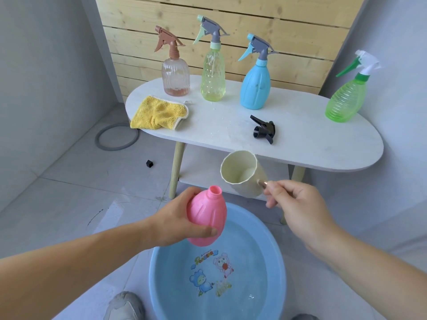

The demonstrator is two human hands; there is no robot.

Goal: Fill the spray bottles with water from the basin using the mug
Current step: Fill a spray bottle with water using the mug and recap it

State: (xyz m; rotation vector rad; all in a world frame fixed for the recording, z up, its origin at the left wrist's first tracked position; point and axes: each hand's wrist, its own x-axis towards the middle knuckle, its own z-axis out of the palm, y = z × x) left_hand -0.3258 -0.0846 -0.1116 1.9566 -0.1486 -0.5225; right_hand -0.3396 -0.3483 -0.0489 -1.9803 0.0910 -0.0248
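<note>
A crumpled yellow cloth (159,113) lies at the left end of a white oval counter (312,144), its corner overhanging the edge. The counter stands on pale wooden legs (177,169) before a wall of light wooden slats (288,26). On the grey tiled floor (57,204) to the left lie a grey ring (115,148) and a small black cube (150,163). A grey shoe (124,306) shows at the bottom edge.

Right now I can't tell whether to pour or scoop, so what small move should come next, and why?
Probably lower the cream plastic mug, held by the right hand, into the round blue water basin to scoop. It lies tipped sideways and looks empty, while the left hand holds the capless pink plastic bottle over the basin, neck open.
</note>
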